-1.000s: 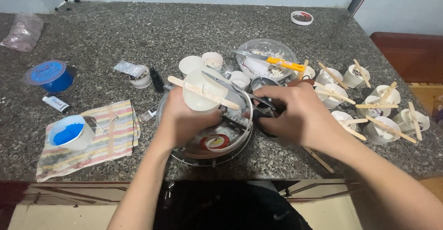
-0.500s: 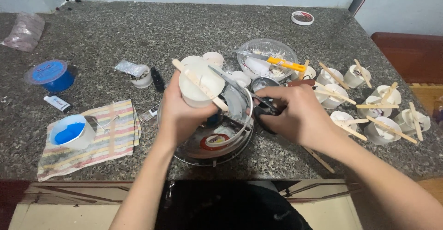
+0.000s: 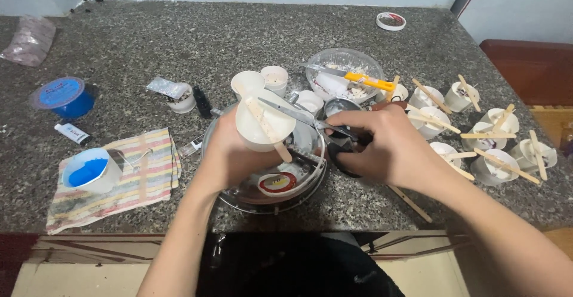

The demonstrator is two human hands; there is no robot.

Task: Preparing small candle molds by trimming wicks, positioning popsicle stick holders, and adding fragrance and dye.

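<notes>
At frame centre, left hand grips a white cup above the metal pan
Right hand closed on scissors, blades at the cup rim; crowded cups right, bare counter upper left

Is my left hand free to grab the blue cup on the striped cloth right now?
Probably not as things stand. The left hand is wrapped around a white cup with a wooden stick across it. The blue cup sits unobstructed on the cloth, but the grip is taken.

Two hands, one pair of scissors, one striped cloth
</notes>
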